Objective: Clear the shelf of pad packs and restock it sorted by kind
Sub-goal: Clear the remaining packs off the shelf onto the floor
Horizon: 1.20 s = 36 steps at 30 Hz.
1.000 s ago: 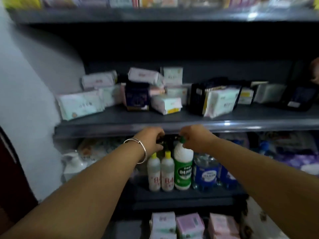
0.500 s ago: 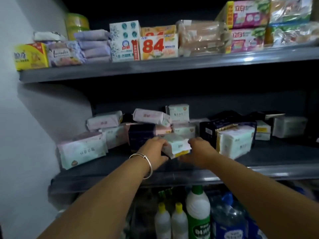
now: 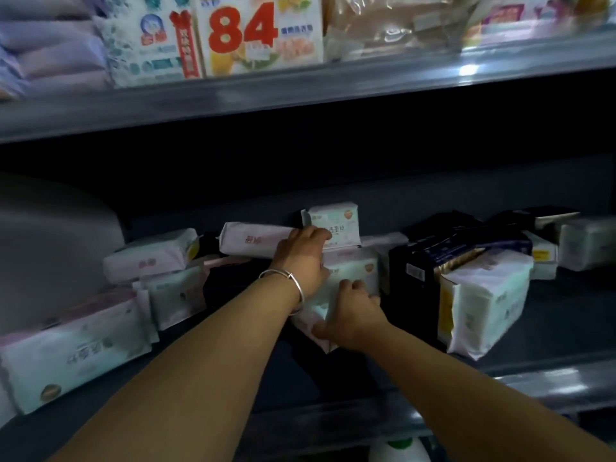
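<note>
Both our hands clasp 1 pale pad pack (image 3: 350, 278) mid-shelf: left hand (image 3: 301, 258) at 10 o'clock, right hand (image 3: 350, 315) at 5, probably readying removal.

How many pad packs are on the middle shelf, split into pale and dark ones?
Pale packs: 11
Dark packs: 4
Total: 15
This is a rough count. The back row is dim, and the arms cover part of the stack.
</note>
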### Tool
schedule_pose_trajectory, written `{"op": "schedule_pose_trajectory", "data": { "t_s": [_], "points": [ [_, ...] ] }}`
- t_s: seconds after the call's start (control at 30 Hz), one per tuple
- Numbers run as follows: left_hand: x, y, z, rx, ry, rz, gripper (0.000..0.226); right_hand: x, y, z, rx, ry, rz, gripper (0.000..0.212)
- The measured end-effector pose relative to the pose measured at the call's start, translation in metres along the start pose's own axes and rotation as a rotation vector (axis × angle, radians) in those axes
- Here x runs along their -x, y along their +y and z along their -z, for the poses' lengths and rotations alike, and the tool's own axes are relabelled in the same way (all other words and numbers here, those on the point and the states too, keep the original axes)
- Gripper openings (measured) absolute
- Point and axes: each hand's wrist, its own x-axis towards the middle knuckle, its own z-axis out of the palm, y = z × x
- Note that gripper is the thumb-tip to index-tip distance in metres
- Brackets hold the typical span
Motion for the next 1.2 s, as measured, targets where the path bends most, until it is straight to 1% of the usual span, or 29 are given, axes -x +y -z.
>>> {"op": "schedule_pose_trajectory", "data": {
  "t_s": [0.1, 0.27, 0.4, 0.5, 0.53, 0.57, 0.63, 0.7, 0.73, 0.87, 0.93, 1.0, 1.07, 1.1, 1.2],
  "points": [
    [-0.030, 0.006, -0.003, 0.020, -0.011, 0.019, 0.067, 0.001, 0.008, 0.019, 0.071, 0.036, 0.056, 0.083],
    [-0.074, 0.008, -0.016, -0.051, -0.004, 0.062, 0.077, 0.008, 0.019, 0.029, 0.177, 0.031, 0.121, 0.083],
    [-0.107, 0.007, -0.034, -0.137, -0.090, 0.122, 0.089, -0.001, 0.026, 0.029, 0.180, 0.011, 0.157, 0.082],
    [-0.124, 0.005, -0.047, -0.168, -0.158, 0.178, 0.092, -0.010, 0.029, 0.026, 0.207, -0.019, 0.188, 0.084],
    [-0.128, 0.005, -0.050, -0.177, -0.156, 0.205, 0.092, -0.013, 0.030, 0.026, 0.209, -0.030, 0.189, 0.084],
    [-0.131, 0.006, -0.051, -0.194, -0.131, 0.232, 0.089, -0.014, 0.032, 0.025, 0.204, -0.038, 0.189, 0.084],
    [-0.132, 0.009, -0.050, -0.264, -0.033, 0.255, 0.075, -0.017, 0.035, 0.025, 0.198, -0.049, 0.195, 0.082],
    [-0.130, 0.011, -0.049, -0.343, 0.057, 0.226, 0.057, -0.019, 0.038, 0.024, 0.190, -0.063, 0.205, 0.081],
    [-0.131, 0.012, -0.051, -0.353, 0.076, 0.212, 0.054, -0.020, 0.039, 0.024, 0.181, -0.071, 0.207, 0.082],
    [-0.127, 0.014, -0.053, -0.236, 0.039, 0.218, 0.067, -0.025, 0.043, 0.019, 0.167, -0.092, 0.204, 0.090],
    [-0.123, 0.017, -0.049, -0.261, 0.058, 0.174, 0.068, -0.022, 0.043, 0.020, 0.146, -0.084, 0.194, 0.089],
    [-0.118, 0.021, -0.043, -0.317, 0.109, 0.104, 0.066, -0.016, 0.041, 0.023, 0.143, -0.046, 0.200, 0.083],
    [-0.111, 0.027, -0.033, -0.344, 0.164, 0.056, 0.056, -0.007, 0.039, 0.027, 0.155, 0.008, 0.218, 0.079],
    [-0.107, 0.030, -0.027, -0.341, 0.189, 0.037, 0.054, -0.002, 0.039, 0.029, 0.161, 0.037, 0.229, 0.080],
    [-0.089, 0.039, -0.006, -0.301, 0.209, -0.003, 0.059, 0.016, 0.038, 0.036, 0.190, 0.123, 0.255, 0.083]
  ]
}}
